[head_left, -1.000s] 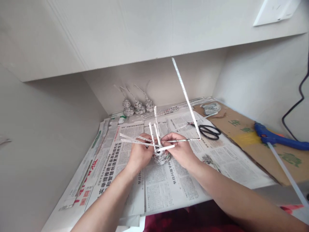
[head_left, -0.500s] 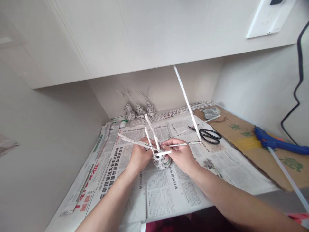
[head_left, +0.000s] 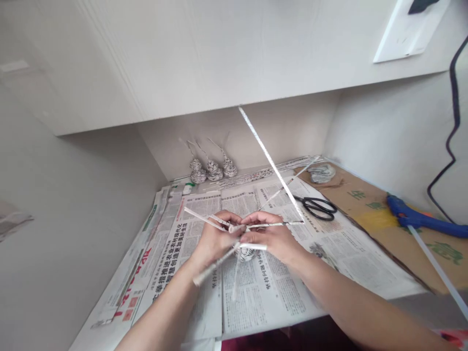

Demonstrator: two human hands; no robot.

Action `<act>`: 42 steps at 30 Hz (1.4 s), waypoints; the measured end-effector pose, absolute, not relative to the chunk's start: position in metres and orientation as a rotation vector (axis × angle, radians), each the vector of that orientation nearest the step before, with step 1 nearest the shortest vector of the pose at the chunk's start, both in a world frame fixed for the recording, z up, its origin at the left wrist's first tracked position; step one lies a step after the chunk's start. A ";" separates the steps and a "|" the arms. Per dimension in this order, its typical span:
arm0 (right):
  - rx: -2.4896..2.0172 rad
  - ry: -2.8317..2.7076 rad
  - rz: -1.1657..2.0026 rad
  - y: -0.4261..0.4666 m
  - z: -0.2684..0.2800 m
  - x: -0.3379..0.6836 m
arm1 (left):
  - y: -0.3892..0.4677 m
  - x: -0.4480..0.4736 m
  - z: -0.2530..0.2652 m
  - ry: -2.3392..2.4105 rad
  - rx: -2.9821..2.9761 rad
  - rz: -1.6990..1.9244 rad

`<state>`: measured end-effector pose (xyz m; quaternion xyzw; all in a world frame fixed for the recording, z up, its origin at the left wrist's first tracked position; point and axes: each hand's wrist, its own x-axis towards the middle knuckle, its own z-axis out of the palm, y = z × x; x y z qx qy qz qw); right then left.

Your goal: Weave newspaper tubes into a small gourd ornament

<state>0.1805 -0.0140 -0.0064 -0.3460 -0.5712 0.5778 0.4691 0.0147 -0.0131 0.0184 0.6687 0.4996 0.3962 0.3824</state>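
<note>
A small round piece woven from rolled newspaper [head_left: 247, 253] is between my hands, low over the newspaper sheets, its upper part largely hidden by fingers. My left hand [head_left: 218, 239] is closed around its left side. My right hand [head_left: 274, 236] is closed at its right side, fingers pinching a long paper tube [head_left: 272, 163]. That tube runs right from the fingers, bends sharply and slants up to the left. Shorter paper tubes stick out of the piece: a white one [head_left: 199, 216] to the left, a blurred one [head_left: 214, 268] toward me, another [head_left: 256, 246] under my right fingers.
Several newspaper sheets [head_left: 197, 253] cover the table. At the back stand three woven gourd shapes [head_left: 214, 170] beside a bundle of paper tubes [head_left: 256, 174]. Black scissors [head_left: 318, 208] lie right of my hands. A blue glue gun [head_left: 420, 217] rests on cardboard [head_left: 369, 209]; a cabinet panel [head_left: 204, 58] overhangs the back.
The tubes that stood up from the piece are now swung down toward me, blurred by motion. My fingers have closed in over its top. The long tube's upper end has shifted left.
</note>
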 end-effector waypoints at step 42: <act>-0.936 -1.205 1.304 -0.010 -0.018 0.173 | -0.012 0.022 0.007 1.231 1.814 1.242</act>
